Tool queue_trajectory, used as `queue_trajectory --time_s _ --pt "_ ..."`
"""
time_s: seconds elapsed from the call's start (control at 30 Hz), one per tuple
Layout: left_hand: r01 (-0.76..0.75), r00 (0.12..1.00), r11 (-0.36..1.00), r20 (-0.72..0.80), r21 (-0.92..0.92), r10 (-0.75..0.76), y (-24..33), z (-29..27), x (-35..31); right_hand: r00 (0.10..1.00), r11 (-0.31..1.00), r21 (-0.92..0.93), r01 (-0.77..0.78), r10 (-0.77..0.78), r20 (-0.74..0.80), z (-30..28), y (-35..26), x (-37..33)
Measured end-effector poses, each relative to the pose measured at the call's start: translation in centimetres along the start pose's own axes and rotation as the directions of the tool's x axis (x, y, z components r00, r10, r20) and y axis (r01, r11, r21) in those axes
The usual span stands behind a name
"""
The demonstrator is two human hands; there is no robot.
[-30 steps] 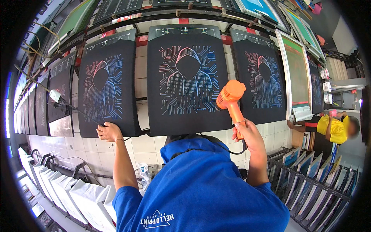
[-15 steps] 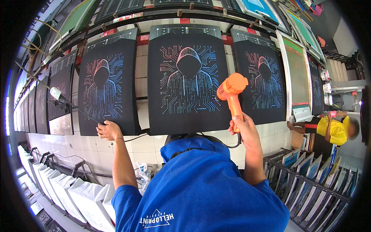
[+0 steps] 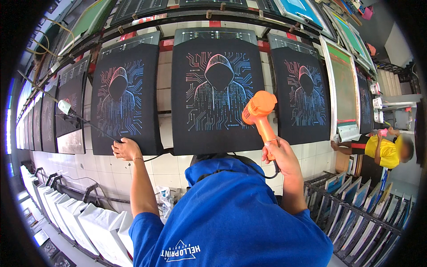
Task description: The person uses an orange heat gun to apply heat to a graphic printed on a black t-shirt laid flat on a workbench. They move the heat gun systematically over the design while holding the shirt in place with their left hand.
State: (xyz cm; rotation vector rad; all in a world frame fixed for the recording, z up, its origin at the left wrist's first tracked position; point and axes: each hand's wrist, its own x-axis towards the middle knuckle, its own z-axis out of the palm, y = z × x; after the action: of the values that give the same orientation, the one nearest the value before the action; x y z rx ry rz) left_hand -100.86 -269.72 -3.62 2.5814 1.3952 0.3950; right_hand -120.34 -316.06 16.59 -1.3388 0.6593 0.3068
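Observation:
My right hand [image 3: 283,155] grips the handle of an orange heat gun [image 3: 261,111]. The gun hangs over the lower right part of the middle black T-shirt [image 3: 218,142], its nozzle end toward the left. On that shirt is a hooded-figure print [image 3: 219,89] in red and blue circuit lines. My left hand [image 3: 126,149] is closed round a black cord [image 3: 95,127] at the lower edge of the left black T-shirt [image 3: 149,111]. The cord runs up left to a white plug connector [image 3: 64,107]. A third printed T-shirt [image 3: 300,131] lies at the right.
Framed printing screens [image 3: 340,89] stand right of the shirts. A rack of upright screens [image 3: 356,196] is at lower right, and white covered boards [image 3: 95,222] line the lower left. A dark rail [image 3: 178,15] runs behind the pallets. A person in yellow [image 3: 387,149] sits at far right.
My right hand has swung the heat gun slightly left and down, tilting it further left. My left hand stays almost where it was. The person in yellow has moved their arms.

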Motion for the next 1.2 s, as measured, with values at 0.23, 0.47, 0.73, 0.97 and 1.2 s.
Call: queue_trajectory --time_s 0.23,0.47,0.73,0.97,1.2 --pt "-0.027 1.0 1.0 0.012 0.015 0.026 0.1 -0.2 -0.1 1.0 1.0 0.03 0.007 -0.007 0.008 0.9 -0.3 1.6" --pt "-0.144 0.99 0.989 0.002 0.018 0.144 -0.7 0.1 0.2 1.0 1.0 0.011 0.025 -0.025 -0.004 2.6 -1.5 2.7" --pt "-0.281 0.959 0.958 -0.045 -0.054 0.279 -2.0 -0.1 0.1 0.986 0.994 -0.014 0.113 -0.114 -0.119 3.2 -2.7 5.2" --pt "-0.272 0.962 0.957 -0.063 -0.096 0.267 -1.9 -0.3 0.2 0.998 0.997 0.064 0.038 -0.035 -0.044 4.0 -3.4 6.3" --pt "-0.294 0.955 0.95 -0.079 -0.102 0.287 -1.9 -0.3 0.3 0.978 0.983 0.014 0.181 -0.178 -0.106 6.3 -3.7 9.2"
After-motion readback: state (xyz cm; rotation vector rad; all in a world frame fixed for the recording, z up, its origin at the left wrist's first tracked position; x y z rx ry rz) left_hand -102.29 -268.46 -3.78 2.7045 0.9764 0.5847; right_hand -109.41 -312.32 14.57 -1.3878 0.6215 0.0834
